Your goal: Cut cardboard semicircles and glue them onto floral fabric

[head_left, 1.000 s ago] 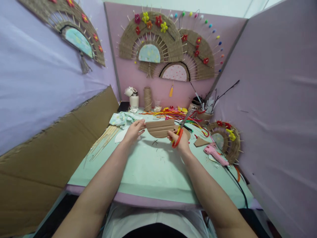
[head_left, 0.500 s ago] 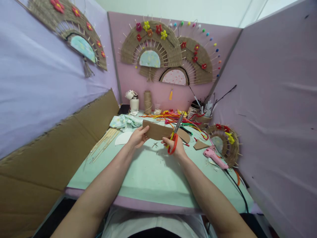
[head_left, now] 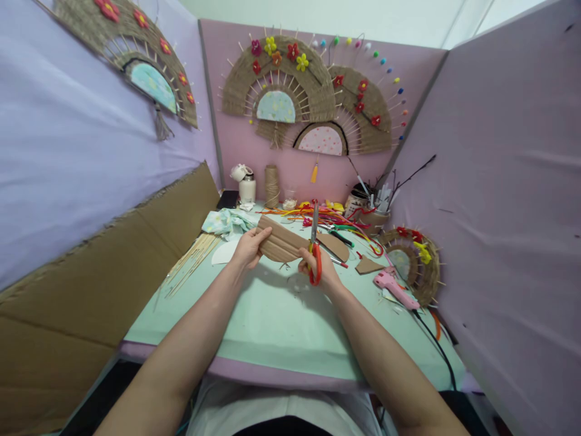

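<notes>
A brown piece of cardboard (head_left: pixel 282 241) with ridged lines and a curved lower edge is held up over the table between both hands. My left hand (head_left: pixel 250 247) pinches its left end, thumb on top. In my right hand (head_left: pixel 320 269) are scissors (head_left: pixel 315 257) with red and yellow handles, their blades pointing up and away, seemingly closed together. The right thumb and fingertips also touch the cardboard's right end. Dark scraps lie under the cardboard. Beyond the right hand rests another rounded cardboard piece (head_left: pixel 334 246), and a white half-round (head_left: pixel 224 253) lies left, partly behind my left hand.
A pink glue gun (head_left: pixel 394 289) with a black cord lies right, beside a small twine fan (head_left: pixel 420 266). Thin wooden sticks (head_left: pixel 193 260) and patterned cloth (head_left: pixel 229 223) are left. Coloured pipe cleaners (head_left: pixel 313 213), a twine spool (head_left: pixel 271 186) and jars stand or lie at the back.
The cardboard has been turned so its ridged face and curved edge now show. The scissors have swung from slanting right to nearly upright. Both hands keep their hold.
</notes>
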Action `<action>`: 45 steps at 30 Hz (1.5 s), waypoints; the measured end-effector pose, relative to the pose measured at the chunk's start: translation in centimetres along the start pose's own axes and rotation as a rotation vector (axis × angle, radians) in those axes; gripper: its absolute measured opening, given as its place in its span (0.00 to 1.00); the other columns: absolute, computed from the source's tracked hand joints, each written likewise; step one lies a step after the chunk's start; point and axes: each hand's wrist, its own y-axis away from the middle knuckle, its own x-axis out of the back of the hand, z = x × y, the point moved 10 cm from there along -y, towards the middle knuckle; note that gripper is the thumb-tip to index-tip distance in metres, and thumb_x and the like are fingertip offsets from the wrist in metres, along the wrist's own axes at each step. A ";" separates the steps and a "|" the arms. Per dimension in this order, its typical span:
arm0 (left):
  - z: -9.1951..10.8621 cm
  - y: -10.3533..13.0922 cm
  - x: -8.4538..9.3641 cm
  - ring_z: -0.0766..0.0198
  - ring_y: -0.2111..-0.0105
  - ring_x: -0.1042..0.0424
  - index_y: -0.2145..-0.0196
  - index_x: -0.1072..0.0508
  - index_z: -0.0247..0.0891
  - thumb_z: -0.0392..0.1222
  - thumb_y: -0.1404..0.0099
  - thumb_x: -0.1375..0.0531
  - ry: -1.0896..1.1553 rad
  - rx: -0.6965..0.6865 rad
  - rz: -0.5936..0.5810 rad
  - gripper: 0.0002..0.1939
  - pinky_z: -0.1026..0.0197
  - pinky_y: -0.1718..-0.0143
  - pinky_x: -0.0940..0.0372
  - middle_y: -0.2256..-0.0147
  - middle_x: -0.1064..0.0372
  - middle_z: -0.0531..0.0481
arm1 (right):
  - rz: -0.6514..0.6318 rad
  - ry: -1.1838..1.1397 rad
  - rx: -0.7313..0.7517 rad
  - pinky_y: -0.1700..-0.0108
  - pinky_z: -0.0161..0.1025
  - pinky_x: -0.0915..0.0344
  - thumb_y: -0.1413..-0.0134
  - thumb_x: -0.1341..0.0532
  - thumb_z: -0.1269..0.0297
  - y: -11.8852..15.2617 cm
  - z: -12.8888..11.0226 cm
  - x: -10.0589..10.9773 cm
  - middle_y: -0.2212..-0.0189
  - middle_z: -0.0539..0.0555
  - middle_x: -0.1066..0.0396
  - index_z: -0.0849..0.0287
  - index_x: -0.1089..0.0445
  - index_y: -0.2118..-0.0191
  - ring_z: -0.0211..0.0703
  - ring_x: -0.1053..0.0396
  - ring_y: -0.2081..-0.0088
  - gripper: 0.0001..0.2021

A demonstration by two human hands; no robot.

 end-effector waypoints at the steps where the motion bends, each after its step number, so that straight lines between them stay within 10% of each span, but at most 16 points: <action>1: 0.0 0.0 0.1 0.65 0.72 0.30 0.70 0.28 0.36 0.51 0.61 0.27 -0.001 0.001 0.005 0.24 0.63 0.69 0.36 0.73 0.27 0.53 | 0.016 -0.009 -0.004 0.83 0.31 0.51 0.57 0.39 0.37 -0.1 -0.1 0.3 0.86 0.44 0.37 0.55 0.43 0.69 0.34 0.43 0.86 0.25; 6: 0.1 0.1 -0.2 0.65 0.72 0.30 0.71 0.27 0.36 0.51 0.62 0.26 -0.016 0.004 -0.019 0.24 0.64 0.69 0.37 0.73 0.27 0.54 | 0.050 0.019 0.039 0.81 0.33 0.51 0.54 0.50 0.28 -0.1 -1.2 1.2 0.88 0.45 0.43 0.55 0.42 0.72 0.34 0.47 0.85 0.30; 15: 1.0 0.3 0.0 0.61 0.71 0.28 0.67 0.24 0.35 0.51 0.61 0.27 -0.198 -0.008 -0.068 0.24 0.61 0.66 0.36 0.71 0.25 0.50 | -0.296 0.560 0.073 0.75 0.34 0.44 0.46 0.49 0.39 1.1 -1.1 -0.9 0.80 0.45 0.39 0.57 0.41 0.73 0.36 0.42 0.78 0.24; 45: 0.5 1.5 -1.3 0.62 0.72 0.28 0.64 0.28 0.35 0.48 0.58 0.28 -0.258 0.077 -0.113 0.25 0.60 0.69 0.33 0.71 0.26 0.51 | -0.560 0.479 -0.043 0.80 0.32 0.42 0.44 0.52 0.35 5.7 -2.2 -5.5 0.86 0.47 0.40 0.58 0.41 0.77 0.35 0.40 0.83 0.29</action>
